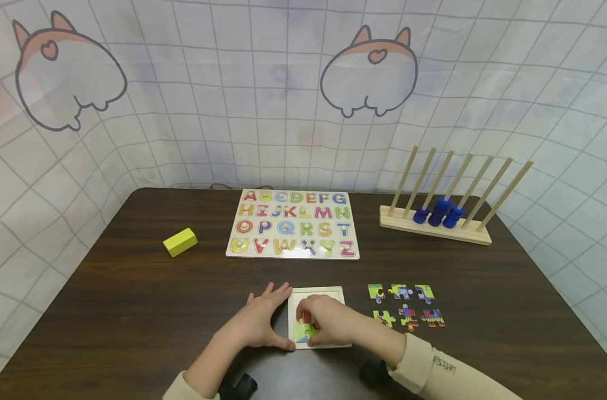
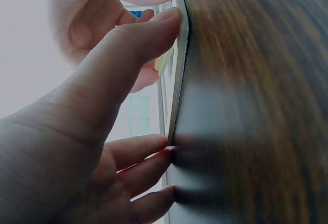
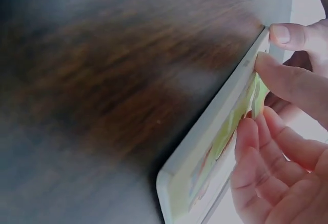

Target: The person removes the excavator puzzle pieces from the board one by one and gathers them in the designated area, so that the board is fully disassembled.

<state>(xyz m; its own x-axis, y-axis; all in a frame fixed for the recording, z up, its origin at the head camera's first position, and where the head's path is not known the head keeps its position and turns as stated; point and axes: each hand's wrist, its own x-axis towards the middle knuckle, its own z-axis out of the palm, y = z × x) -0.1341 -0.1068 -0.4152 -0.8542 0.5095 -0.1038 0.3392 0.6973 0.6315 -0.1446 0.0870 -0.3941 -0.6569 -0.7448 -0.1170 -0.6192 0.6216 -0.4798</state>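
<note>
A small square puzzle tray (image 1: 328, 290) with a pale wooden rim lies on the dark table. My left hand (image 1: 258, 319) spans its left side, thumb near the lower-left corner, fingers spread toward the upper-left one. In the left wrist view, those fingertips touch the tray's edge. Over the tray, my right hand (image 1: 330, 319) pinches a green puzzle piece (image 3: 260, 95) between thumb and fingers, low in the left corner. More green and coloured printing shows beneath it in the right wrist view. The right hand hides much of the tray's inside from the head view.
Several loose puzzle pieces (image 1: 400, 291) lie in two rows right of the tray. Behind it is an alphabet board (image 1: 230, 244). A yellow block (image 1: 180, 242) sits at left. At back right stands a wooden peg rack (image 1: 393, 216) with upright rods and blue beads.
</note>
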